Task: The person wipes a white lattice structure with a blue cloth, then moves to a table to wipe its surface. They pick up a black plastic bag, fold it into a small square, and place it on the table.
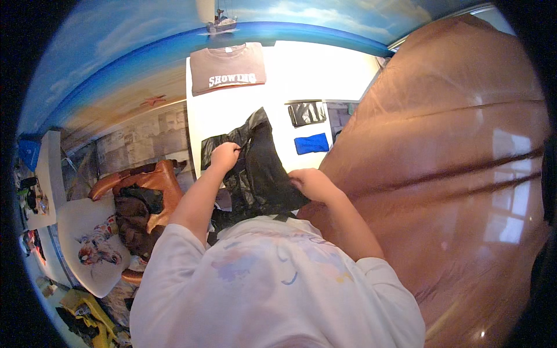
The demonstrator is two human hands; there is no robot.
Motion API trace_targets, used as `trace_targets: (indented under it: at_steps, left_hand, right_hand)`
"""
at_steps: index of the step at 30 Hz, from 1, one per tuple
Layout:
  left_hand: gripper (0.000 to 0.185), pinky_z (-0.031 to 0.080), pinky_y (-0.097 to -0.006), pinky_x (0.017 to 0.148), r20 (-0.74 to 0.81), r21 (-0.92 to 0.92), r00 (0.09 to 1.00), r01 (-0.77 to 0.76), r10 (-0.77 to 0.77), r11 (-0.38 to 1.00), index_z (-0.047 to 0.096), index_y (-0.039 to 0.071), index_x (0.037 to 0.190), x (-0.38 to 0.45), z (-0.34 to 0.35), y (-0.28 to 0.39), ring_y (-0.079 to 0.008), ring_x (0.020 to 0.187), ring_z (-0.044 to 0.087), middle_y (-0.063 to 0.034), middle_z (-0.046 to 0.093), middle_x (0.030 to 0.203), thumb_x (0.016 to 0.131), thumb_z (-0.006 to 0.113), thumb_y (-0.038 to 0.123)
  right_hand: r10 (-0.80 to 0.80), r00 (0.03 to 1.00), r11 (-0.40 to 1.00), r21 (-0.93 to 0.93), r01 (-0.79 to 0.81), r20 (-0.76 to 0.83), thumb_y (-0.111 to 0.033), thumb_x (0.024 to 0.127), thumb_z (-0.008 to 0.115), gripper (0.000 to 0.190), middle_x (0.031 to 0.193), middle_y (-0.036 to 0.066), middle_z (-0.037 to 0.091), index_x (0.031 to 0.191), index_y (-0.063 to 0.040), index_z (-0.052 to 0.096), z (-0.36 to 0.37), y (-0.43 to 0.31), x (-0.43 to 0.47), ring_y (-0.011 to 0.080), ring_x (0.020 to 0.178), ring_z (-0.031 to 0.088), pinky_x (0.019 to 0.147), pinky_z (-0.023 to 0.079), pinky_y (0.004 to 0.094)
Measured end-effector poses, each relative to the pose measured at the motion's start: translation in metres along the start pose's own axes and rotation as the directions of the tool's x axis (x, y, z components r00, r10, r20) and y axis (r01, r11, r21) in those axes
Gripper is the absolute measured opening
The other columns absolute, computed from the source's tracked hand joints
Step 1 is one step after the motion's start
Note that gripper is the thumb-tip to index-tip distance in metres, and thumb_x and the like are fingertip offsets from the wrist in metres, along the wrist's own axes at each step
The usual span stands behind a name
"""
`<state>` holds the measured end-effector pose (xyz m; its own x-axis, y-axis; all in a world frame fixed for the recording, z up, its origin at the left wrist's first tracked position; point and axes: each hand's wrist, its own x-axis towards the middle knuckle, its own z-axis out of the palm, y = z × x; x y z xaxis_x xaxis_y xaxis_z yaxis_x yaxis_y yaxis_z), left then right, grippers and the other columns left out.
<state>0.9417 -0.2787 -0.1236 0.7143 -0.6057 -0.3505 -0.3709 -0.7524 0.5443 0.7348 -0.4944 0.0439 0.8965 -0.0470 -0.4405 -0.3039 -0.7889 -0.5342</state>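
Note:
A black garment (pixel 261 174) with shiny and matte parts hangs between my hands, over the near part of the white table. My left hand (pixel 226 155) pinches its upper left part. At its right edge my right hand (pixel 307 182) grips the cloth, the fingertips partly hidden. Further back on the table lies a folded brown T-shirt (pixel 237 65) with white lettering. To the right of the black garment are a folded shiny black garment (pixel 307 113) and, nearer to me, a folded blue cloth (pixel 312 144).
The white table (pixel 322 69) stands against a wall painted with a seascape. A large brown glossy sheet (pixel 444 152) fills the right side. At the left, a brown leather armchair (pixel 172 185) holds dark clothes (pixel 132 215) and stands beside a white cushion (pixel 91 235) with a horse print.

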Motion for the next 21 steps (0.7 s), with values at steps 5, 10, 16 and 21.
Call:
trace_targets:
  at_steps: [5,10,16,21]
  left_hand:
    - [0.03,0.052,-0.045,0.078,-0.021,-0.308,0.998,0.056,-0.065,0.95,0.067,0.001,0.107,-0.031,0.045,-0.025,-0.037,0.088,0.067,-0.0199,0.069,0.094,0.097,0.066,0.029]
    - [0.023,0.051,-0.0419,0.077,0.156,-0.853,0.947,0.272,-0.281,0.445,0.065,0.006,0.111,-0.073,0.045,-0.012,-0.0262,0.091,0.069,-0.0085,0.072,0.101,0.102,0.06,0.027]
    - [0.028,0.053,-0.0467,0.091,0.304,-0.927,0.9,0.204,-0.311,-0.314,0.049,0.006,0.131,-0.101,0.031,0.0,-0.0255,0.113,0.065,-0.0083,0.065,0.127,0.107,0.052,0.021]
    - [0.039,0.036,-0.0568,0.114,0.373,-0.849,0.824,0.117,-0.427,-0.516,0.039,0.003,0.137,-0.109,0.07,0.001,-0.0339,0.131,0.054,-0.0136,0.051,0.146,0.107,0.054,0.022]
  right_hand:
    - [0.221,0.952,0.965,-0.096,-0.245,-0.214,-0.017,0.091,0.054,0.025,0.103,0.022,0.072,0.107,-0.01,0.072,-0.014,0.043,0.032,0.0402,0.097,0.069,0.084,0.054,0.0518]
    - [0.143,0.953,0.936,-0.277,-0.219,-0.268,-0.019,0.09,0.055,0.022,0.094,0.02,0.073,0.096,-0.007,0.073,-0.042,0.06,0.116,0.0392,0.092,0.071,0.084,0.055,0.051]
    - [-0.187,0.763,0.915,-0.393,-0.095,-0.619,-0.016,0.092,0.053,0.024,0.104,0.025,0.07,0.097,-0.003,0.073,-0.115,0.028,0.231,0.0365,0.101,0.069,0.09,0.053,0.0492]
    - [-0.533,0.753,0.69,-0.713,0.123,-0.386,-0.015,0.092,0.055,0.028,0.135,0.021,0.059,0.115,-0.008,0.07,-0.145,-0.065,0.261,0.0344,0.132,0.052,0.115,0.031,0.0593]
